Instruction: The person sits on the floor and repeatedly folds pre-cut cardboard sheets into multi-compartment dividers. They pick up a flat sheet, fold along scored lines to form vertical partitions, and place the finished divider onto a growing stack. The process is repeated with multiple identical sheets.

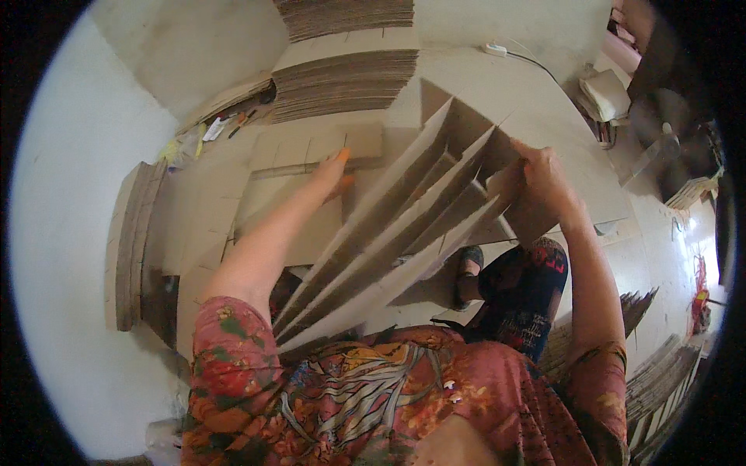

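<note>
My right hand (543, 172) grips the far end of a partly assembled cardboard divider (402, 227). Its long panels fan out and slant down to my torso, with shorter cross pieces set between them. My left hand (335, 173), with orange covers on its fingertips, is at the near edge of a slotted cardboard strip (317, 145) on the worktable. Blur hides whether those fingers hold the strip or only touch it. Beneath lies another flat cardboard piece (291, 204), partly hidden by my left forearm.
Tall stacks of cardboard strips (344, 81) stand at the table's back. More slotted strips (131, 250) lean at the left. A power socket (495, 50) with a cable lies back right, near a fan (664, 140). Further cardboard strips (658, 384) stand at the lower right.
</note>
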### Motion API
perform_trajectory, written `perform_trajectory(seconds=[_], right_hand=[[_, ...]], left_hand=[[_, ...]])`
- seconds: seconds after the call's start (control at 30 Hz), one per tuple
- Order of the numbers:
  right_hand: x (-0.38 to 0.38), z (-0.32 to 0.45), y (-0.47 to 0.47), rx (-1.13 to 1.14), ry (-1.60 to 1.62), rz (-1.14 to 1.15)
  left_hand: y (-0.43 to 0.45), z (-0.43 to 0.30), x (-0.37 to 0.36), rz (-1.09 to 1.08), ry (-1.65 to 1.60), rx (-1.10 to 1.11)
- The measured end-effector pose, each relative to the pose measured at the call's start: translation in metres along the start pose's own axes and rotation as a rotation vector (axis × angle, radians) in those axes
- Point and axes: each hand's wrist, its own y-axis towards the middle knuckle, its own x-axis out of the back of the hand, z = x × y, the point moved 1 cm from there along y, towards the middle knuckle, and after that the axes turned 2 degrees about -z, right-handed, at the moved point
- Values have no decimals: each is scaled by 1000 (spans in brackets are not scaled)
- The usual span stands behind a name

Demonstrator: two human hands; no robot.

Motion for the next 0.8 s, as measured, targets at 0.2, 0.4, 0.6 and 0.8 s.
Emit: perform_trajectory(seconds=[0.2, 0.4, 0.6, 0.8], right_hand=[[-4, -25, 36, -63, -109, 43], [0, -24, 47, -72, -139, 36], [4, -2, 36, 46, -141, -300], [16, 88, 13, -298, 1206, 5]], left_hand=[[37, -3, -22, -120, 476, -55], [42, 2, -14, -32, 457, 13], [-3, 4, 5, -400, -61, 7], [-67, -110, 65, -705, -185, -634]])
